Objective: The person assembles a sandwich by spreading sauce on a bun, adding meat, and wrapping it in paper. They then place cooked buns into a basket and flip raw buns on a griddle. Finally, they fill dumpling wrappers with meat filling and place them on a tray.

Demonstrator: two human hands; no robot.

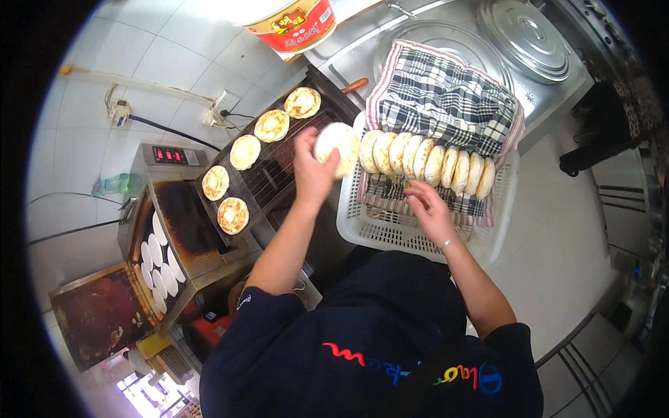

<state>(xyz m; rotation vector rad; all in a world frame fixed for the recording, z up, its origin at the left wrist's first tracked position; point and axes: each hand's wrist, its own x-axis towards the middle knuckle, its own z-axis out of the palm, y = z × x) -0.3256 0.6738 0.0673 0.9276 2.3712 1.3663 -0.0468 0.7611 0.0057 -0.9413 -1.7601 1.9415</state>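
My left hand [315,176] grips a round flatbread [339,149], slightly blurred, between thumb and fingers. It is held between a dark wire rack [277,170] and a white plastic basket [355,230]. Several browned flatbreads [272,125] lie flat along the rack's far side. In the basket, a row of flatbreads [426,159] stands on edge, side by side, on a checked cloth [444,94]. Part of that padded cloth is folded back beyond the row. My right hand [431,211] is just below the row's middle, holding nothing, with its fingers apart.
At left stands an electric griddle [180,209] with a lit display; white discs [157,261] lie in its lower opening, near a hinged plate [104,313]. Round steel lids [522,39] rest on the steel counter. A red-and-white tub [295,26] and a wooden handle [355,85] are behind the rack.
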